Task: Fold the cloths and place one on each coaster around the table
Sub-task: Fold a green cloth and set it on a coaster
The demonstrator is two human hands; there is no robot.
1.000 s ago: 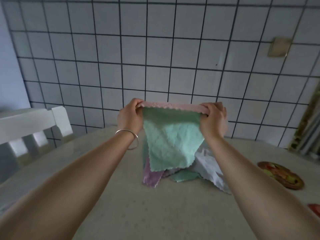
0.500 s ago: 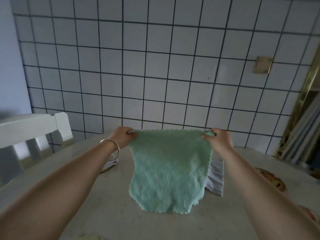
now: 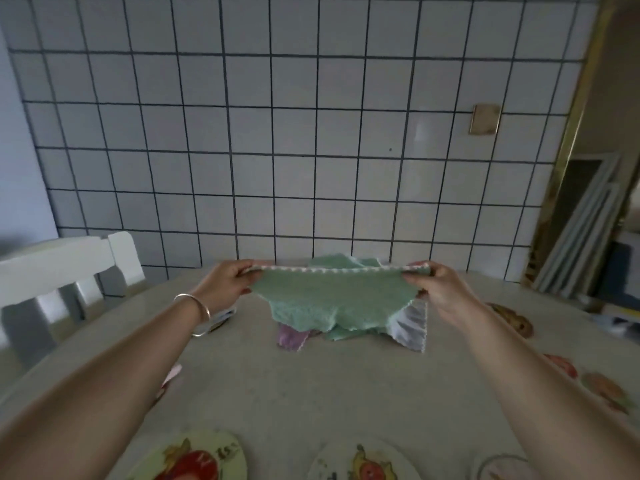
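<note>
Green cloth [image 3: 332, 299] hangs stretched above the surface [image 3: 311, 393], its top edge pinched in the closed grip of the left hand [image 3: 225, 287] and right hand [image 3: 438, 291]. Below it lies a cloth pile [image 3: 349, 332]. Fruit-printed coasters [image 3: 360, 460] sit bare along the near edge.

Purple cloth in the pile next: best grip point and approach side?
Take the purple cloth by its scalloped near corner, coming from the person's side, low over the table. Only that corner pokes out flat; the rest lies under the held green cloth and the pile. Both the left hand and right hand are occupied.
</note>
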